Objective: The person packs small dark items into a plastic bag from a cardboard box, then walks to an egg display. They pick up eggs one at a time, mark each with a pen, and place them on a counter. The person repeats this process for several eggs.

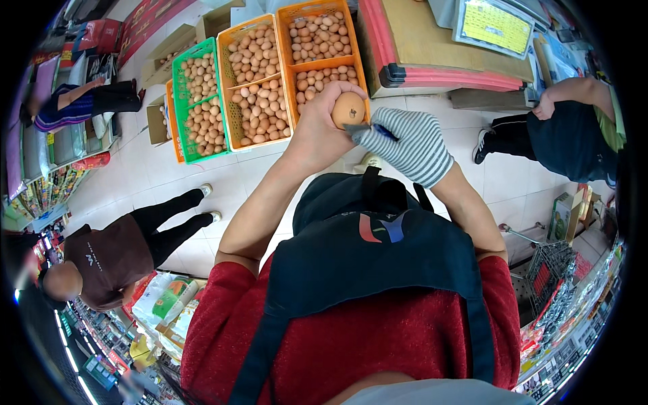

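Observation:
My left hand (317,125) is bare and holds a brown egg (348,108) up in front of me. My right hand (405,143) wears a grey striped glove and grips a blue pen (378,129), its tip touching the egg's lower side. Both hands hover just in front of the orange crates (291,81) filled with several brown eggs. A dark apron over a red shirt fills the lower part of the view.
A green crate (181,101) of eggs stands left of the orange ones, with cardboard boxes behind. A wooden counter (432,47) is at top right. One person stands at left (111,253), another at right (574,125), a third at far left. A shopping cart (553,270) is at right.

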The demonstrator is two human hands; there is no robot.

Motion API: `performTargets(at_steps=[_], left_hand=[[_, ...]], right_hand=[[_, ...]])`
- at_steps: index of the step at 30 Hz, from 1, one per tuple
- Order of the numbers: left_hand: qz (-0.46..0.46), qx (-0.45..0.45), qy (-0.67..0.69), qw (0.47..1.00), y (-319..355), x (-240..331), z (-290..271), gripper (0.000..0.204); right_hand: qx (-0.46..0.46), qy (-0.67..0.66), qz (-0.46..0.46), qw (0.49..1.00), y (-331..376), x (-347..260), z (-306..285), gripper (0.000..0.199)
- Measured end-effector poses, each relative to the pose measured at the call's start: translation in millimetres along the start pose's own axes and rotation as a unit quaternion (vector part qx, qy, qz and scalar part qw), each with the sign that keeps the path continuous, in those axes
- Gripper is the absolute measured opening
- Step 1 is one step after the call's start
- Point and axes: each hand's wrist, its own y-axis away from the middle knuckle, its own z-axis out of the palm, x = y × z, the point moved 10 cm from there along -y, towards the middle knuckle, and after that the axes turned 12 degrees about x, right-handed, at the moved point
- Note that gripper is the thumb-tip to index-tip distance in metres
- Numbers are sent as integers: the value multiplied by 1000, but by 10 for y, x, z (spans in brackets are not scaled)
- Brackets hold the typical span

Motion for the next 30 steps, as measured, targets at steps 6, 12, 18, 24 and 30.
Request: performTargets(at_steps=[6, 12, 18, 24, 30], left_hand=[[16, -32, 16, 999, 223, 121, 238, 36], [63, 1, -26, 998, 239, 282, 275, 38], [107, 16, -88, 990, 204, 378, 302, 39], [112, 3, -71, 991, 169, 330, 345, 39], [87, -4, -69, 994, 201, 334, 389, 41]], right_hand=[[-2, 68, -27, 997, 277, -46, -166, 29], [11, 50, 14, 999, 280, 84, -275, 33], [82, -25, -28, 996, 310, 135, -344, 50], [16, 32, -13, 999, 305, 103, -275, 46], [16, 0, -12, 1000, 301, 147, -327, 30]])
